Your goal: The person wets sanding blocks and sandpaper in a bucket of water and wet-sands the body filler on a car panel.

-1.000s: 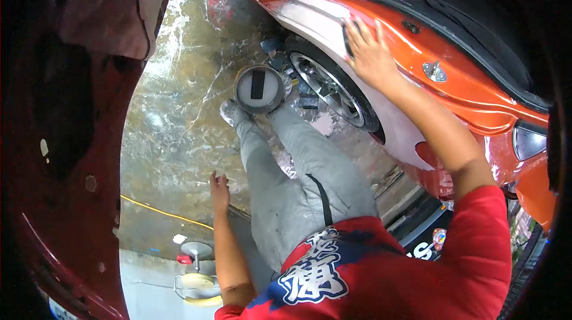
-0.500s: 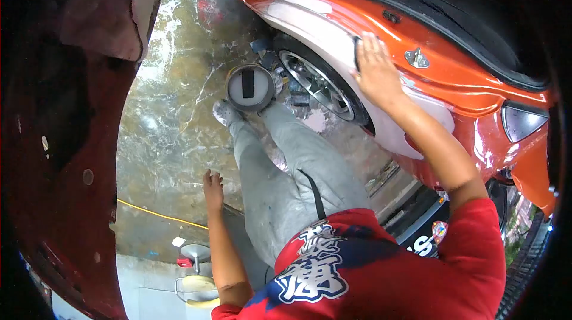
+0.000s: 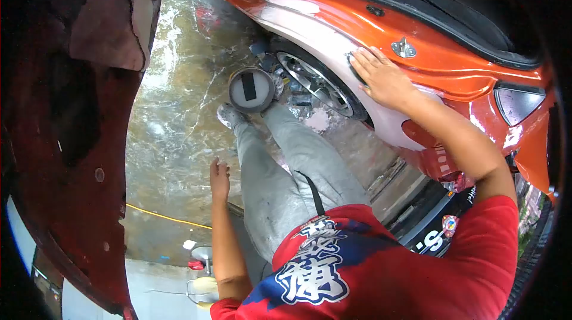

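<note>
My right hand (image 3: 384,78) lies over the pale patch of the orange car panel (image 3: 322,31), above the wheel. Under its fingertips shows the edge of a dark pad (image 3: 357,68), mostly covered by the hand. My left hand (image 3: 219,180) hangs low beside my left leg, fingers loosely bent and apart, with nothing visible in it. Near my feet stands a round bucket (image 3: 272,89) of greyish liquid, with a black rectangular block (image 3: 248,86) at its top.
A wheel (image 3: 316,81) sits right of the bucket. At the far left is a dark red car panel (image 3: 89,201). A yellow cord (image 3: 170,217) crosses the wet floor (image 3: 173,141). A metal latch (image 3: 403,47) sticks out of the orange bodywork.
My right hand has slid over the panel with the pad and now lies at more of a slant, fingers pointing left. My left hand still hangs down. The camera view has shifted slightly.
</note>
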A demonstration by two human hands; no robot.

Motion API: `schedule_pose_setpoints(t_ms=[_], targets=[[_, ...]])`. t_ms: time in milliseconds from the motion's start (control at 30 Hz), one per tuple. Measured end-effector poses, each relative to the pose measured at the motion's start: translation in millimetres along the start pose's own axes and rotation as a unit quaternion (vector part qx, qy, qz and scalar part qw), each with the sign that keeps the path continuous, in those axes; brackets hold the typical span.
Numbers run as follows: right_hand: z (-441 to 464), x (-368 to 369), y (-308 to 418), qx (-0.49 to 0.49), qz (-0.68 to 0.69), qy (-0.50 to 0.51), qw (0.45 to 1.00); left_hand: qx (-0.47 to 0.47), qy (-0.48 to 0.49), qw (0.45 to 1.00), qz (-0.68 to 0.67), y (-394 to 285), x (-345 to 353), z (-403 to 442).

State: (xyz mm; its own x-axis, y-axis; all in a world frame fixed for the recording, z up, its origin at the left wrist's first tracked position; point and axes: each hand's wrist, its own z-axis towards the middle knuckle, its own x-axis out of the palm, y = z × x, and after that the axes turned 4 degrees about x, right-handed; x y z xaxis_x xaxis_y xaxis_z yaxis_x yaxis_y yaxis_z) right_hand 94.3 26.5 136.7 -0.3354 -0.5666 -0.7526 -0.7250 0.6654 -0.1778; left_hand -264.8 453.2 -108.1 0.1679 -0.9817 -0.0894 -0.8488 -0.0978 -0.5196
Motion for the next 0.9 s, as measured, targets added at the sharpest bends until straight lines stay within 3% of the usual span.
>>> schedule_pose_setpoints(t_ms=[100, 200, 333, 433, 533, 633, 800, 900], targets=[[9.3, 7.8, -3.6, -0.017, 0.011, 0.004, 1.000, -0.032, -0.027, 0.999, 0.009, 14.1, -9.9, -9.1], [83.8, 31.2, 7.5, -0.006, 0.039, -0.024, 0.999, -0.019, -0.043, 0.999, -0.002, 15.3, -8.5, -2.6], [152.6, 43.5, 17.4, -0.013, -0.005, -0.012, 1.000, 0.009, -0.028, 0.999, -0.018, -23.7, 17.8, 12.3], [87.6, 37.2, 1.7, 0.004, 0.061, -0.007, 0.998, 0.026, -0.016, 0.999, -0.024, -48.1, 24.8, 7.6], [-13.7, 5.0, 1.5, 0.021, 0.028, 0.029, 0.999, 0.009, 0.001, 1.000, -0.006, -32.6, 19.1, 9.9], [-27.5, 4.2, 6.2, 0.032, 0.020, 0.019, 0.999, -0.018, 0.001, 1.000, 0.022, -10.3, 4.7, 8.4], [53.5, 35.9, 11.7, -0.017, 0.048, -0.063, 0.997, -0.041, -0.019, 0.999, -0.029, 3.5, 1.0, -4.7], [129.0, 45.8, 20.8, -0.014, 0.040, -0.055, 0.998, -0.082, -0.018, 0.996, -0.038, 10.2, 2.2, -4.0]])
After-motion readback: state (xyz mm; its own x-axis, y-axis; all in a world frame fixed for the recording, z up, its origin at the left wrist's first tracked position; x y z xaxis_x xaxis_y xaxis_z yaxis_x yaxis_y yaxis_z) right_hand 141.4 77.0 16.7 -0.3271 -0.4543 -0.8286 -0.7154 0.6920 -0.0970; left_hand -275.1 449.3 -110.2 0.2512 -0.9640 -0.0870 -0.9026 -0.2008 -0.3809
